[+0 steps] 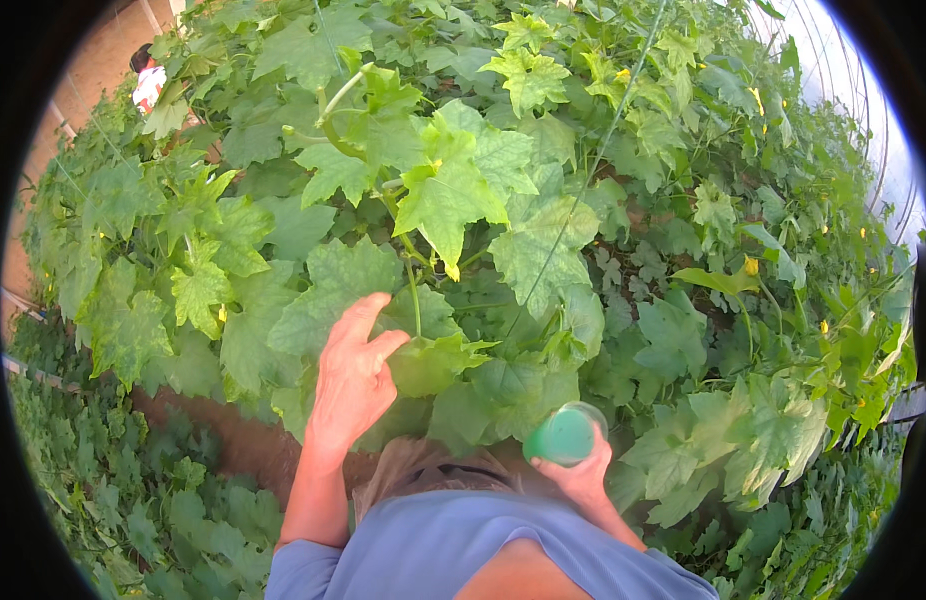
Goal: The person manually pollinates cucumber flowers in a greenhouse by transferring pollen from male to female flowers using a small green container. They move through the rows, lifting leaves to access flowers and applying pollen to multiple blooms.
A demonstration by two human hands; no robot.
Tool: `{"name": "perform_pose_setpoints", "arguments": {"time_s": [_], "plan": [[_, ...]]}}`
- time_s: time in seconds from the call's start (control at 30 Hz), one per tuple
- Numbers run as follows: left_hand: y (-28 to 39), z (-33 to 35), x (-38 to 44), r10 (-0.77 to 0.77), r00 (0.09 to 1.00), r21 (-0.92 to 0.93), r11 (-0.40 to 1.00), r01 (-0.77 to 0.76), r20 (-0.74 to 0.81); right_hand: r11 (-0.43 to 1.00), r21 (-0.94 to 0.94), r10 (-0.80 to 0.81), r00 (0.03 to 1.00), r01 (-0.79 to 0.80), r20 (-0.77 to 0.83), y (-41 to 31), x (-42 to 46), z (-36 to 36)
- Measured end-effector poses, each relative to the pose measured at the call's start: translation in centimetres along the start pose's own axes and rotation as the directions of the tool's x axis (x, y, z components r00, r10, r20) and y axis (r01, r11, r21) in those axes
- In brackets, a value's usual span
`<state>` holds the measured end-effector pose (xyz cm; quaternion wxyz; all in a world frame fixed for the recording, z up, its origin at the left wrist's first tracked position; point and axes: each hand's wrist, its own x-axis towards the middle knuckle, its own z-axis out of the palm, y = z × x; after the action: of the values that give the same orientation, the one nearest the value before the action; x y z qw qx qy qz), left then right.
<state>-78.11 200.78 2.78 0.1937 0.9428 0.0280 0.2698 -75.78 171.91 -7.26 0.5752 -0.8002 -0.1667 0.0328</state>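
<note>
My left hand (356,375) is raised before the vine, its index finger and thumb spread and nothing visible between them. The thumb tip lies close to a thin green stem (414,296) and a bright leaf (437,364); whether it touches them I cannot tell. A clear cup of green liquid (569,435) is held in my right hand (583,469), low and to the right. Above my left hand, a light green young leaf (452,199) hangs over a small yellow flower tip (452,271).
Dense vines with broad lobed leaves surround me. Support strings (583,187) run up through the foliage. Yellow flowers (751,265) dot the right side, near a pale greenhouse wall (853,90). Another person (148,86) is partly hidden by leaves at the far upper left.
</note>
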Motion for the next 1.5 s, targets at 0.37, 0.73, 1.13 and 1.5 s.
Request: {"name": "perform_pose_setpoints", "arguments": {"time_s": [0.37,0.73,1.13,1.5], "plan": [[-3.5,0.8,0.7,0.182,0.976,-0.514,0.852,-0.096,0.120,0.989,0.083,-0.124,0.992,0.125,-0.018,-4.1,7.2,2.8],[-7.5,0.4,2.1,0.306,0.938,-0.772,0.631,-0.072,0.163,0.992,-0.053,-0.117,0.992,0.115,-0.038,-3.4,9.3,10.5],[-6.2,-0.8,4.0,0.020,0.926,-0.654,0.714,0.251,0.377,0.992,-0.076,-0.091,0.993,0.097,0.080,-7.9,12.0,12.1],[-4.6,-0.6,5.0,0.054,0.930,-0.465,0.876,0.131,0.364,0.978,-0.121,-0.166,0.985,0.171,0.053,-9.8,14.5,11.7]]}}
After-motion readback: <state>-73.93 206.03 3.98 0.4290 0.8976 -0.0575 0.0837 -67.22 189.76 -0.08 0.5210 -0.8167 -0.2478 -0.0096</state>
